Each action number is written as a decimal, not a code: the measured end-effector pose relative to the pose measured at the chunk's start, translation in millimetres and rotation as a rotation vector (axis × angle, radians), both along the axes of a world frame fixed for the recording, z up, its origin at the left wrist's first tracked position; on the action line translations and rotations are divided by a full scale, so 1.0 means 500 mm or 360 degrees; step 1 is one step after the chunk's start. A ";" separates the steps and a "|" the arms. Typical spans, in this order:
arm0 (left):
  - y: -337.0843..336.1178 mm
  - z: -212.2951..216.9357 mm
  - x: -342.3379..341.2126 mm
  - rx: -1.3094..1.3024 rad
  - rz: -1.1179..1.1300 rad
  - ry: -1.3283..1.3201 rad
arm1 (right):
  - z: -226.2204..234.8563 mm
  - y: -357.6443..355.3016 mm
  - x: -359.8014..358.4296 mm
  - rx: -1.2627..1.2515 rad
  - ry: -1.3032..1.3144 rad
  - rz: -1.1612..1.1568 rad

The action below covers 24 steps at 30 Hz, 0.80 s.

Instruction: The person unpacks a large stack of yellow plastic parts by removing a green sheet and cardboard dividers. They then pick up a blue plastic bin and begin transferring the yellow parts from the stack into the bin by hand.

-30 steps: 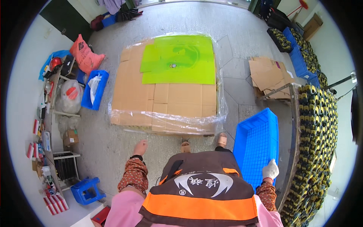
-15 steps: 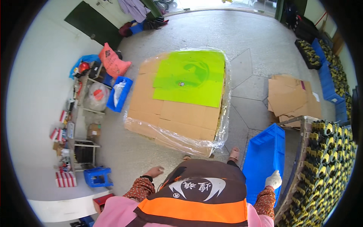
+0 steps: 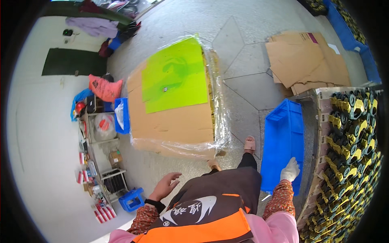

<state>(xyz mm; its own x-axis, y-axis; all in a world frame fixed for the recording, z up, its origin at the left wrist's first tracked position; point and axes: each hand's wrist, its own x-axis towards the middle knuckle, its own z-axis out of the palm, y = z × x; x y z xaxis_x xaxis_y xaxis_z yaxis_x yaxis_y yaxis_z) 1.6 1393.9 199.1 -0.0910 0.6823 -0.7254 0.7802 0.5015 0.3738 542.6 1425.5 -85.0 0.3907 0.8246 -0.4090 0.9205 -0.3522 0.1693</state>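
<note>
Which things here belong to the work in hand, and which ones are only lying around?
In hand:
- right hand in a white glove, gripping the blue crate
- left hand, bare and free

Lying around:
- wrapped cardboard stack with a green sheet
- flattened cardboard
- small blue stool
- pink bag
</note>
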 end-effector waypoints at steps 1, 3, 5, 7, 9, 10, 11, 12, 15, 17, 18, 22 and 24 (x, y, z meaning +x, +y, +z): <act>0.025 -0.003 0.022 -0.0033 -0.0063 -0.0008 | -0.009 -0.004 0.004 0.0009 -0.0015 0.0021; 0.034 -0.029 0.030 -0.0076 -0.0141 -0.0042 | -0.038 -0.008 0.012 0.0034 -0.0050 0.0074; 0.028 -0.046 0.022 -0.0119 -0.0169 -0.0024 | -0.069 -0.027 0.027 -0.0101 -0.0020 0.0019; -0.012 -0.078 -0.017 -0.0153 -0.0171 0.0018 | -0.084 -0.036 0.033 -0.0171 0.0017 0.0006; -0.033 -0.087 -0.027 -0.0204 -0.0020 0.0039 | -0.096 -0.026 0.039 -0.0150 0.0083 -0.0100; -0.040 -0.089 -0.033 -0.0280 -0.0020 0.0063 | -0.111 -0.024 0.044 -0.0206 0.0089 -0.0156; -0.046 -0.091 -0.040 -0.0355 -0.0016 0.0093 | -0.121 -0.020 0.045 -0.0262 0.0101 -0.0209; -0.053 -0.089 -0.045 -0.0434 -0.0004 0.0135 | -0.116 0.008 0.037 -0.0281 0.0132 -0.0306; -0.059 -0.084 -0.048 -0.0526 0.0016 0.0146 | -0.151 0.047 0.029 -0.0321 0.0139 -0.0576; -0.036 -0.079 -0.034 -0.0466 0.0024 0.0150 | -0.170 0.057 0.034 -0.0340 0.0078 -0.0670; -0.020 -0.066 -0.019 -0.0410 0.0034 0.0157 | -0.176 0.062 0.036 -0.0353 0.0061 -0.0708; 0.046 -0.048 0.056 -0.0371 0.0186 0.0139 | -0.197 0.072 0.066 -0.0396 0.0026 -0.0653; 0.060 -0.057 0.079 -0.0389 0.0186 0.0099 | -0.209 0.072 0.079 -0.0400 -0.0014 -0.0645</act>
